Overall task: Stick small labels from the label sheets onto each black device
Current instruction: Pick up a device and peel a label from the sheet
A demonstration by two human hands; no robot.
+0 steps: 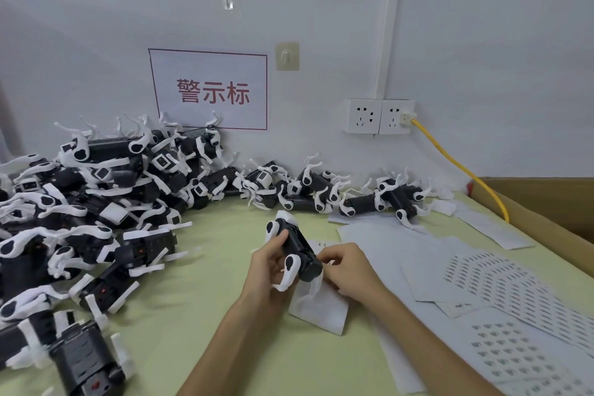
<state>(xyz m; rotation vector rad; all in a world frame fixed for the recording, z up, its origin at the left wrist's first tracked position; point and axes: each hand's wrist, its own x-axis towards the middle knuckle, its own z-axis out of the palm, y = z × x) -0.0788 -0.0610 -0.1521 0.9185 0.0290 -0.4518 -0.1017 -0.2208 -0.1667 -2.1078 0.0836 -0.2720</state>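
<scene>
My left hand (268, 262) grips a black device with white legs (300, 251) just above the pale green table. My right hand (345, 265) is at the device's near end, its fingertips pinching a small white label (330, 263) against it. A white backing sheet (321, 307) lies under the device. Label sheets with rows of small dark labels (501, 280) (527, 360) lie at the right.
A big heap of black-and-white devices (83, 209) fills the left side. A row of several more devices (324, 190) lines the wall. Blank paper sheets (385, 244), a cardboard box (546, 202), a yellow cable (463, 170) and wall sockets (379, 116) are at the right.
</scene>
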